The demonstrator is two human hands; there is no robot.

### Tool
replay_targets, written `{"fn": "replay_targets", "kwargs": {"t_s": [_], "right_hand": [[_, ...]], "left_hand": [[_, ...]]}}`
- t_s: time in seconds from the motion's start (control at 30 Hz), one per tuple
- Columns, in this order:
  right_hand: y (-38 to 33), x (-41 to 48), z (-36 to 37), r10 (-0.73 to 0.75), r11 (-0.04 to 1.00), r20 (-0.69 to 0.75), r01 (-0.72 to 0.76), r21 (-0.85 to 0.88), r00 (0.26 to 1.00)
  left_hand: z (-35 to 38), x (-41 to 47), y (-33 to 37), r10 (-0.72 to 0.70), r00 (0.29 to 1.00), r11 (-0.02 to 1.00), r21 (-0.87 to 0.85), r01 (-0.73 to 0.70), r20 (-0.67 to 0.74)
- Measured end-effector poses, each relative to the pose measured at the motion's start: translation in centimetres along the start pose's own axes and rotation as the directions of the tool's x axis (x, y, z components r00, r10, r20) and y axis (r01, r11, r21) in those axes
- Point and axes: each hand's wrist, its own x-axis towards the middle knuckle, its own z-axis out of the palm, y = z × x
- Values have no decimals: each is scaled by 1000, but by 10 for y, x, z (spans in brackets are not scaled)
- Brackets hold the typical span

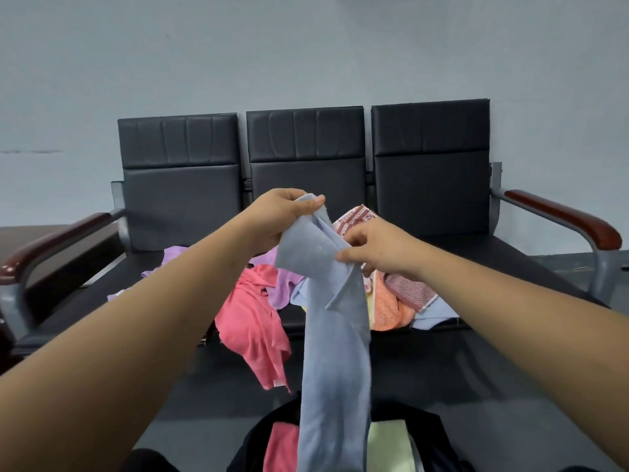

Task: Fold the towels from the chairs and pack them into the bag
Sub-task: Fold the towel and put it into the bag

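Head view: both hands, left (pixel 275 216) and right (pixel 377 248), have fingers pinched closed on the blue towel (pixel 335 335), hanging above the bag (pixel 439 444). Folding is starting; next, find its corners.

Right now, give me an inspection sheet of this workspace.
Surface: black bench seats, three backrests, wooden armrests at both ends.
Job's things: blue towel held up, hanging long and unfolded; pink towel draped over the seat edge; purple, orange and patterned towels piled on the seat; dark bag open below, holding a pink and a pale green towel.
Clutter: nothing seen.
Grippers: left hand pinches the blue towel's top; right hand grips it lower.
Cables: nothing seen.
Surroundings: plain grey wall.
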Motion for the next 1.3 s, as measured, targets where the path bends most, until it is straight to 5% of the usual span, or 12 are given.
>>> {"fn": "replay_targets", "kwargs": {"t_s": [0.17,0.3,0.4,0.57,0.63,0.77,0.83,0.93,1.0,1.1,1.2,1.3], "right_hand": [[31,7,-9,54,969,-107,-78,-235,993],[59,9,-26,61,948,-227,-128,-292,972],[70,10,-28,70,913,-181,-136,-384,981],[84,9,-31,150,783,-207,-244,-573,967],[86,6,-36,182,844,-261,-287,-453,948],[87,10,-43,264,964,-444,-221,148,856],[84,13,-44,349,894,-439,-155,420,828],[81,16,-45,412,808,-417,-113,579,810],[79,16,-44,433,802,-413,-133,583,801],[78,20,-38,464,795,-430,-150,588,774],[67,23,-30,418,818,-471,-95,568,777],[50,24,-24,285,924,-537,-78,374,794]], "left_hand": [[-16,0,-8,49,998,932,361,-27,-51],[-36,-2,-13,1,996,592,803,-70,86],[-42,-1,-16,19,998,568,820,-63,63],[-50,0,-21,67,997,670,742,-23,-30],[-53,-2,-24,33,997,710,704,21,-63],[-54,-4,-32,-61,992,809,577,112,-107],[-57,-3,-35,-55,990,738,662,129,-132],[-62,-1,-39,-31,992,558,821,120,-124],[-62,0,-43,-5,991,661,743,106,-137],[-55,-3,-44,-18,997,936,349,42,-70],[-38,-5,-33,2,998,1000,19,-3,65],[-24,-8,-21,32,979,999,-46,-23,201]]}}
